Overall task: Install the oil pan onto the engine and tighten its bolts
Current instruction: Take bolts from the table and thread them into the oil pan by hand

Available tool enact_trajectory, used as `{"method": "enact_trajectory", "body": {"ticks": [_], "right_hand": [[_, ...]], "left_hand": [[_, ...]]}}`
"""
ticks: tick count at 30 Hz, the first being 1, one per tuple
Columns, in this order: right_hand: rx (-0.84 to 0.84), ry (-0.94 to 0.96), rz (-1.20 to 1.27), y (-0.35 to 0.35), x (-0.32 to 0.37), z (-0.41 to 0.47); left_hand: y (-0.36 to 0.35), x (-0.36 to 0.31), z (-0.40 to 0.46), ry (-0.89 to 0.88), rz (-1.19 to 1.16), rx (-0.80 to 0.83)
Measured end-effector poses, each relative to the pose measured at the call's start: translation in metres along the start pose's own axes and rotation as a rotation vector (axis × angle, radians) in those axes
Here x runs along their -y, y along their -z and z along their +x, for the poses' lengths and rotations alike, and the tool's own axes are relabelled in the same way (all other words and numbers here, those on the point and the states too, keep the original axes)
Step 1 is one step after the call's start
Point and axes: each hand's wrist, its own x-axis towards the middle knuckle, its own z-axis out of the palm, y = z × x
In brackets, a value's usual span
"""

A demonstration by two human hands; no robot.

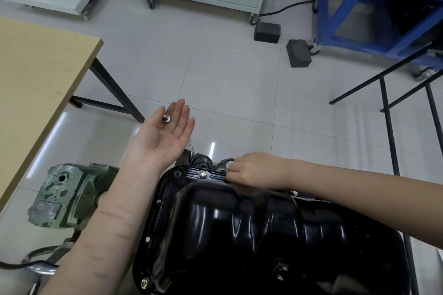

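Wooden surface (pixel 36 74) at far left. Left hand (pixel 165 132) raised palm-up, fingers straight, one loose bolt (pixel 166 118) lying on them. Glossy black oil pan (pixel 251 235) seated on the engine (fitted bolt (pixel 203 174) on far flange). Right hand (pixel 244 170) at that flange's edge, fingertips curled; anything pinched not discernible.

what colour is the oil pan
Glossy black; the oil pan shows best in the head view.

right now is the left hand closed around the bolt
No, the left hand lies palm up with its fingers straight, and the bolt simply rests loose on them.
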Motion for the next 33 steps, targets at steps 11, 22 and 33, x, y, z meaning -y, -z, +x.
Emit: {"method": "enact_trajectory", "body": {"ticks": [11,22,33], "right_hand": [[0.061,-0.068,-0.022,0.007,0.001,0.003],[0.087,-0.094,0.106,0.006,0.000,0.000],[-0.307,-0.225,0.685,0.057,-0.003,0.034]], "left_hand": [[0.025,-0.002,0.006,-0.187,0.356,-0.094],[0.065,-0.006,-0.011,-0.411,0.929,0.013],[0.096,0.002,-0.010,-0.462,1.429,0.026]]}}
